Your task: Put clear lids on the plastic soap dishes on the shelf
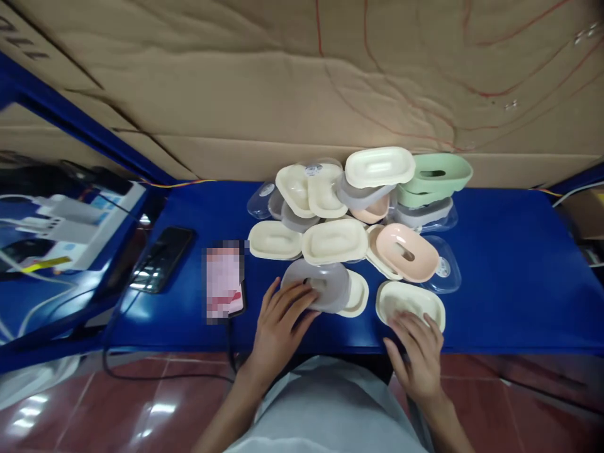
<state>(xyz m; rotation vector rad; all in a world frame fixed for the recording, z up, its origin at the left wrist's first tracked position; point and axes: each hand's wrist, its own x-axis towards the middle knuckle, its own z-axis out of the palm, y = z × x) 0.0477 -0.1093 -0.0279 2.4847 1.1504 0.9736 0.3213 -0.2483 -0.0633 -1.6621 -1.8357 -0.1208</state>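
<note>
My left hand (284, 314) is closed on the near-left rim of a grey soap dish (333, 286), fingers reaching over its inside and thumb at the front edge. The grey dish partly covers a cream soap dish (357, 296). My right hand (418, 349) is open, its fingertips over the near side of another cream soap dish (396, 299) and its thumb apart from it. Just behind lies a peach soap dish (410, 248) with a drain slot, beside a clear plastic piece (448, 270). A cream dish (335, 241) lies in the middle row.
Farther back, several cream, grey and peach dishes are piled with a green dish (438, 173) on the blue table (509, 270). To the left are a dark phone (163, 259), a second phone with a blurred screen (224, 280) and a power strip (89, 229). Cardboard (236, 113) stands behind.
</note>
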